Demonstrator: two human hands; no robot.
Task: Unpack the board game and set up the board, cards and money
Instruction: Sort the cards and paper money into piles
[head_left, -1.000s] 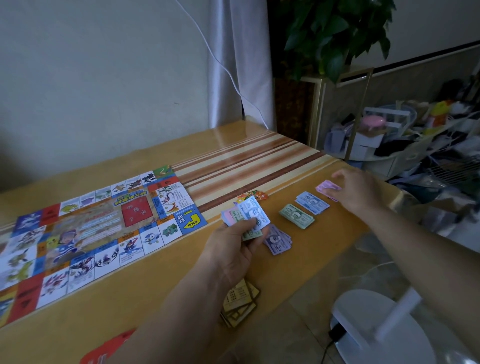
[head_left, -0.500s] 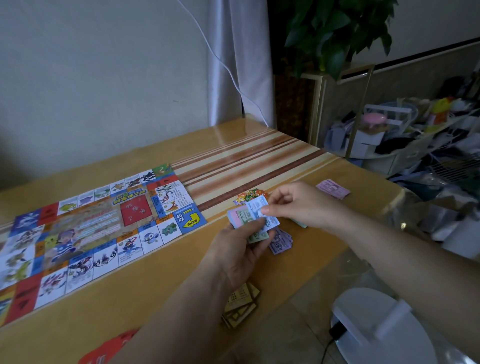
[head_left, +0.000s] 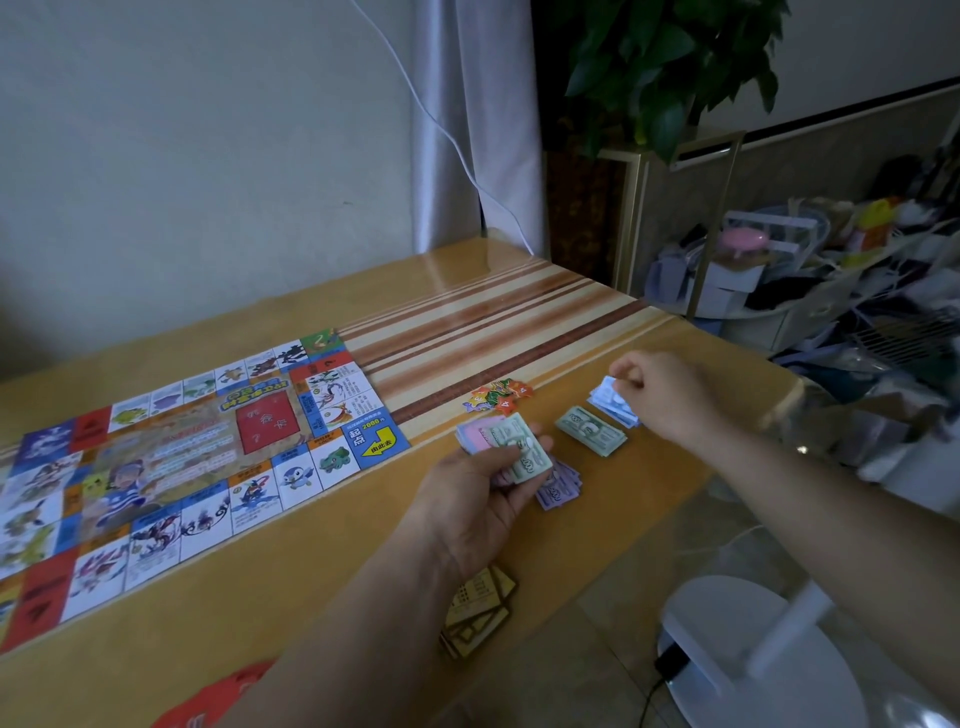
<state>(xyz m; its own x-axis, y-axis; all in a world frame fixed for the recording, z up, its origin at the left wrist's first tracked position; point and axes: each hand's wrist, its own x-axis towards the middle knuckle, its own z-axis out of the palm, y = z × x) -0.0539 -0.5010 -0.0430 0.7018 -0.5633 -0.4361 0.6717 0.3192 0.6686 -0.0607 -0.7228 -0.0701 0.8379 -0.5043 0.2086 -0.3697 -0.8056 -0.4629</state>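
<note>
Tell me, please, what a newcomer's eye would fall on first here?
The colourful paper game board lies flat on the left of the wooden table. Right of it, the left hand holds a fanned stack of pink and green paper notes, while the right hand pinches a light blue paper note at the blue note pile.

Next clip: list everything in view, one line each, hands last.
table: one, yellow wood, striped band, foreground
game board: one, multicoloured, flat on table's left
green notes: one pile, right of board
blue notes: one pile, right of green
purple notes: one pile, nearer than green
tokens: small cluster, orange-green, by the stripes
tan cards: one pile, table's near edge
red sheet: one, bottom edge, cut off
plant: one, green, behind table
round base: one, white, on floor
left hand: holds mixed wad, pink and green
right hand: pinches a blue note
</note>
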